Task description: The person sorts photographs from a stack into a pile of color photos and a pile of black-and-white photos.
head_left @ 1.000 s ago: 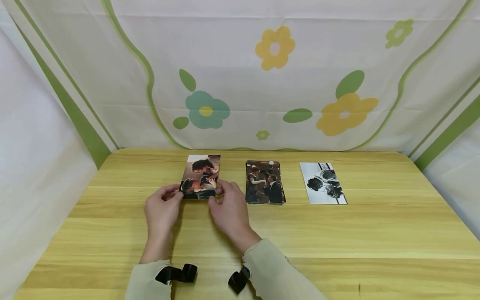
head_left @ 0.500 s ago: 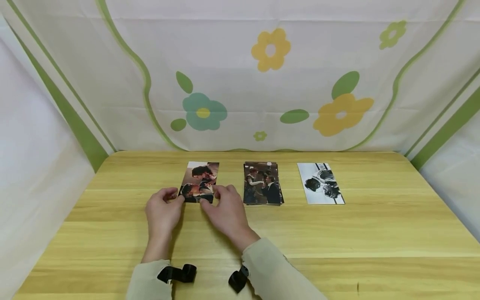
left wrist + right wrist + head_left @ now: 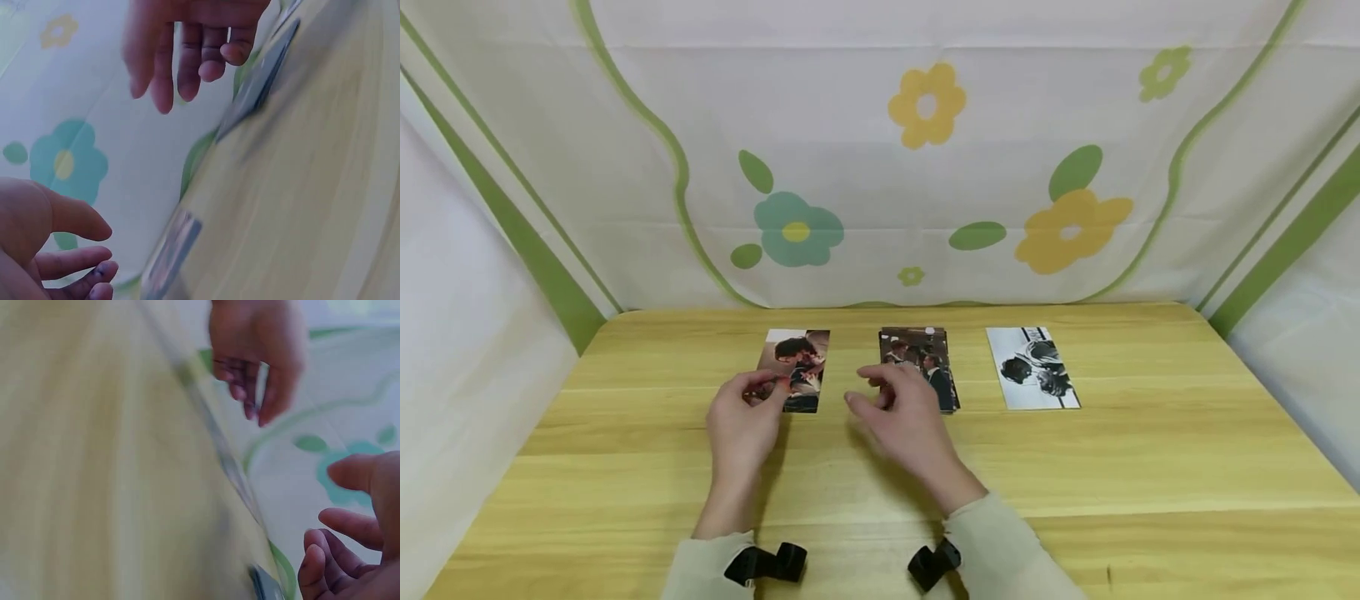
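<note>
Three spots on the table hold photo cards. A colour card (image 3: pixel 805 354) of two dark-haired people lies at the left, and my left hand (image 3: pixel 745 425) hovers over its near left corner with relaxed fingers. In the left wrist view this card (image 3: pixel 172 253) lies flat, apart from the fingertips. A stack of dark cards (image 3: pixel 934 346) sits in the middle, slightly uneven at its edges. My right hand (image 3: pixel 910 421) is raised before the stack, thumb and fingers apart with nothing between them, and covers its near left part. A black-and-white card (image 3: pixel 1036 367) lies alone at the right.
The wooden table (image 3: pixel 1150 450) ends at a white cloth backdrop (image 3: pixel 865 167) printed with flowers and green lines. White cloth also hangs at both sides. Black straps with small camera housings (image 3: pixel 790 562) sit on both sleeve cuffs.
The left card was drawn slightly nearer and set down, then both hands let go of it. My right hand has moved right towards the stack, and my left hand has lifted slightly rightward.
</note>
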Motion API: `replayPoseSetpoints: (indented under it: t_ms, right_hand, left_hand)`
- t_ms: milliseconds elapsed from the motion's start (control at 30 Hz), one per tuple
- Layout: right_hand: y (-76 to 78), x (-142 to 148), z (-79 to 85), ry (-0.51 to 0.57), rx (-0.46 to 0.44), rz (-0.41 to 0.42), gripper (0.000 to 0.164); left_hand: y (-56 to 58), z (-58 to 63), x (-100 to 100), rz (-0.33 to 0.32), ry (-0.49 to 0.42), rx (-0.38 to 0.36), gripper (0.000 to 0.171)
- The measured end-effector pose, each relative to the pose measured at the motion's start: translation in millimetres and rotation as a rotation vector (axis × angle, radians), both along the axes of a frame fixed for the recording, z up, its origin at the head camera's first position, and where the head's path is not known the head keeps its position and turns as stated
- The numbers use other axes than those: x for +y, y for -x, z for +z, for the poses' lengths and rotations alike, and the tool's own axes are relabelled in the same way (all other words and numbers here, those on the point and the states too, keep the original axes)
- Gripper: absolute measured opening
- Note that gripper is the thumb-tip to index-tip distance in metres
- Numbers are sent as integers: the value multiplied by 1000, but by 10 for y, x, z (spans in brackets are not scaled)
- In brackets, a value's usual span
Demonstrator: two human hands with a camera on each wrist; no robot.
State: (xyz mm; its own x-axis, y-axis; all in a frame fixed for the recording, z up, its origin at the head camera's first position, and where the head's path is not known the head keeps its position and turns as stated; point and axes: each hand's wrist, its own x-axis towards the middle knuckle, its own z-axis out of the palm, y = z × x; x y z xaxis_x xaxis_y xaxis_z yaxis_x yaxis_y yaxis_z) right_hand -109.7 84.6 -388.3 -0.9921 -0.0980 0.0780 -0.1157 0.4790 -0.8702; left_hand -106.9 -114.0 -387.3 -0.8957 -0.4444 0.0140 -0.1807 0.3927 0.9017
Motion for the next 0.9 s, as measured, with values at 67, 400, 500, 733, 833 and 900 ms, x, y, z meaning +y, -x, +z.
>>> replayPoseSetpoints:
  t_ms: [67,400,500,733,833,900]
  right_hand:
    - [32,107,29,33,-22,-51,41]
    - [50,640,115,66,-84,-282,38]
    - [12,748,130,53,-87,-305,38]
    - [-52,936,113,70,-115,-343,43]
    - [-61,996,81,105,-137,-372,42]
    - [-65,1027,62,129,-143,-396,42]
  left_hand:
    - [5,30,73,-27,-43,3,28]
    - [22,36,488,-138,-116,13,28]
    - [20,15,607,-177,-115,9,25]
    - [-13,-19,751,-228,-125,-3,23]
    - [-24,-46,786,-240,-121,-7,22]
    - [-30,-61,812,-252,-120,-5,21]
